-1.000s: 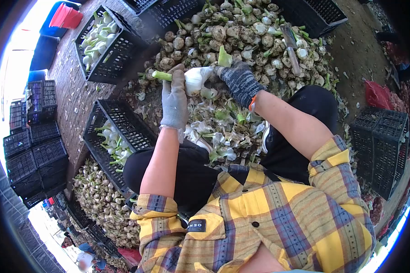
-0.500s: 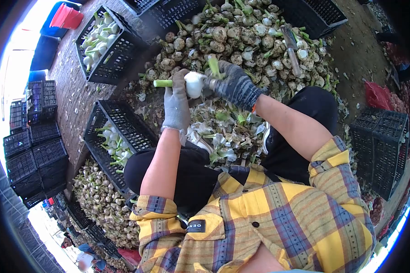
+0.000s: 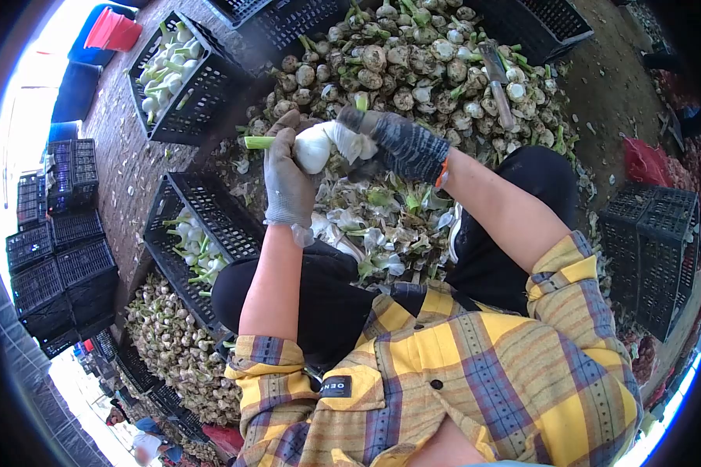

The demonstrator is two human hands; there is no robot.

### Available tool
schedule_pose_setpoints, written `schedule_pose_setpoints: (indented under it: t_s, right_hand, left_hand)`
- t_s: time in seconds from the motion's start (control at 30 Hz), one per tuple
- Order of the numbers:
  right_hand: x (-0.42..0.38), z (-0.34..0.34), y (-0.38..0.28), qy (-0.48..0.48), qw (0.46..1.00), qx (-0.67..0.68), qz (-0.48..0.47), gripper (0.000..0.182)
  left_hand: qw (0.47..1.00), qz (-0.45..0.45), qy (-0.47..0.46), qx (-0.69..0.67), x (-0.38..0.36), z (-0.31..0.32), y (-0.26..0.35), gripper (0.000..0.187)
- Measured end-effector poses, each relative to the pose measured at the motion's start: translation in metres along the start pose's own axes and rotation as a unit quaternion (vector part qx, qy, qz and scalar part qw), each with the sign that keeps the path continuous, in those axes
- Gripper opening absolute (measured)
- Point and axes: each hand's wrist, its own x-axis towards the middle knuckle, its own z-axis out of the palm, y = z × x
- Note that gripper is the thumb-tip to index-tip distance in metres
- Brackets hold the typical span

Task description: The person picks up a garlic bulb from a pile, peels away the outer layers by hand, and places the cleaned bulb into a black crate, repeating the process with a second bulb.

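Note:
My left hand (image 3: 288,171), in a pale grey glove, is closed around a white garlic bulb (image 3: 313,150). The bulb's cut green stem (image 3: 258,142) points out to the left. On the bulb's other side, my right hand (image 3: 406,144), in a dark knitted glove, pinches a loose flap of papery garlic skin (image 3: 354,143) that still reaches the bulb. A short green stalk piece (image 3: 361,101) sticks up by its fingers. Beyond the hands lies a heap of unpeeled garlic (image 3: 397,66), with a wooden-handled knife (image 3: 502,103) resting on it.
Garlic skins (image 3: 389,233) litter the ground between my feet. Trimmed white garlic fills a black crate (image 3: 183,109) at upper left and another crate (image 3: 210,206) beside my left knee. Stacked black crates (image 3: 650,257) stand at right. More garlic (image 3: 175,335) is piled at lower left.
The bulb and my left hand have moved slightly left. My right hand has turned, and skin now hangs stretched between it and the bulb, whose side is whiter.

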Motion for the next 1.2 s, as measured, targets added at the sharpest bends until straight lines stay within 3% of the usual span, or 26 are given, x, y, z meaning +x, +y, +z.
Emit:
schedule_pose_setpoints:
  t_s: [0.1,0.23,0.33,0.43,0.47,0.57,0.6,0.67,0.73,0.77,0.83,0.87,0.93,0.97,1.0,1.13,1.2]
  right_hand:
    - [0.009,-0.003,0.018,0.013,0.974,-0.158,-0.164,0.029]
    - [0.009,-0.008,0.023,0.043,0.981,-0.082,-0.173,0.019]
    - [0.014,-0.015,0.016,0.140,0.975,-0.020,-0.174,0.017]
    - [0.017,-0.020,0.007,0.267,0.934,-0.182,-0.155,0.018]
    - [0.013,-0.024,0.001,0.267,0.919,-0.280,-0.079,0.024]
    - [0.026,-0.036,0.022,0.261,0.927,-0.155,-0.219,0.030]
    - [0.022,-0.033,0.019,0.274,0.923,-0.160,-0.216,0.030]
    - [0.025,-0.036,0.021,0.182,0.943,-0.240,-0.139,0.032]
    - [0.021,-0.026,0.012,0.056,0.917,-0.384,-0.091,0.045]
    - [0.024,-0.024,0.013,0.035,0.885,-0.454,-0.096,0.039]
    - [0.031,-0.026,0.024,-0.005,0.805,-0.585,-0.103,0.033]
    - [0.041,-0.033,0.036,-0.006,0.751,-0.614,-0.243,0.032]
    - [0.027,-0.014,0.025,-0.012,0.925,-0.354,-0.137,0.029]
    - [0.018,-0.001,0.020,-0.015,0.975,-0.207,-0.079,0.029]
    - [0.011,0.006,0.023,-0.027,0.990,-0.064,-0.126,0.021]
    - [0.015,0.000,0.035,0.036,0.897,-0.296,-0.325,0.023]
    - [0.013,-0.006,0.029,0.029,0.899,-0.367,-0.237,0.024]
  left_hand:
    - [0.998,0.027,-0.025,0.046,-0.001,0.001,-0.006,0.034]
    - [0.975,-0.030,0.049,0.213,-0.006,0.004,-0.013,0.044]
    - [0.980,-0.060,0.071,0.174,-0.003,0.002,-0.012,0.047]
    - [0.981,-0.049,0.095,0.164,-0.001,0.008,-0.005,0.046]
    - [0.982,-0.039,0.098,0.155,-0.001,0.007,-0.004,0.044]
    - [0.991,0.026,0.089,0.092,0.002,0.005,-0.001,0.034]
    - [0.993,0.038,0.078,0.083,0.004,0.002,0.002,0.033]
    - [0.993,0.046,0.101,0.049,0.006,-0.003,0.004,0.029]
    - [0.970,0.145,0.058,0.186,0.006,-0.014,0.000,0.026]
    - [0.947,0.193,0.036,0.253,0.006,-0.020,-0.002,0.025]
    - [0.988,0.106,0.050,0.099,0.001,-0.011,0.007,0.027]
    - [0.996,0.062,0.056,0.020,0.000,-0.007,0.009,0.028]
    - [0.999,0.017,-0.006,-0.034,-0.003,-0.007,0.009,0.031]
    - [0.997,-0.005,-0.038,-0.060,-0.003,-0.006,0.009,0.033]
    - [1.000,-0.006,-0.013,-0.025,-0.002,-0.004,0.006,0.035]
    - [0.994,-0.055,0.055,0.073,-0.003,0.001,-0.010,0.041]
    - [0.990,-0.049,0.056,0.118,0.000,-0.003,-0.012,0.041]
